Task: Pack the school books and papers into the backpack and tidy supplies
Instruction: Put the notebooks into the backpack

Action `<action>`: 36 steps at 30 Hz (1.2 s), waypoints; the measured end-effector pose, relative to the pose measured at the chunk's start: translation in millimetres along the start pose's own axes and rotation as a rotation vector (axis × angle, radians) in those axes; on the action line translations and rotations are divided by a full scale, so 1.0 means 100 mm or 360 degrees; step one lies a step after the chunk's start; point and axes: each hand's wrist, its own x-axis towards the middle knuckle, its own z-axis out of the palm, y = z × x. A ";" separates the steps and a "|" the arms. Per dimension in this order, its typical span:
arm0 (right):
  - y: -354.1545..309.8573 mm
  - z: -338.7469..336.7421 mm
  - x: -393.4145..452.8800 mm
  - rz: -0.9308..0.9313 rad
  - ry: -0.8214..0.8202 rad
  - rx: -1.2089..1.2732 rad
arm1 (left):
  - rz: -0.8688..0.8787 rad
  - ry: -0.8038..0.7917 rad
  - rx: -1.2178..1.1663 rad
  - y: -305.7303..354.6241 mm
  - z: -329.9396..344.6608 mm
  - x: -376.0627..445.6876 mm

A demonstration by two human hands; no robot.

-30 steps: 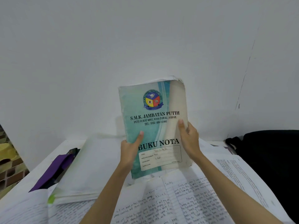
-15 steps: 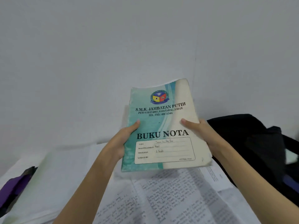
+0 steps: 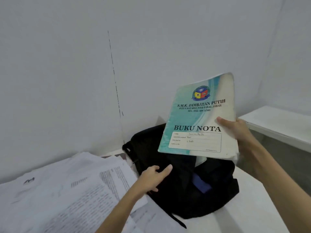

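Observation:
A teal and cream notebook (image 3: pixel 198 118) marked "BUKU NOTA" hangs in the air above the black backpack (image 3: pixel 181 195). My right hand (image 3: pixel 235 130) grips the notebook by its right edge, thumb on the cover. The backpack lies on the white table against the wall, its top open, with something blue and a pale sheet showing inside. My left hand (image 3: pixel 154 177) touches the backpack's left rim; its fingers are partly curled with the thumb stretched out, and whether they hold the fabric is unclear.
Loose printed and handwritten papers (image 3: pixel 70 192) are spread over the table's left half. The white table (image 3: pixel 252 216) shows bare at the lower right. A white ledge (image 3: pixel 277 125) runs along the right. The wall stands close behind.
My left hand let go of the notebook and dropped to the backpack's rim. My right hand carried the notebook to the right, over the backpack. The view swung right.

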 end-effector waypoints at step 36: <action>1.28 -0.13 0.71 0.0209 0.0429 -0.0076 | 0.0564 0.1635 0.0449 1.50 -0.16 0.86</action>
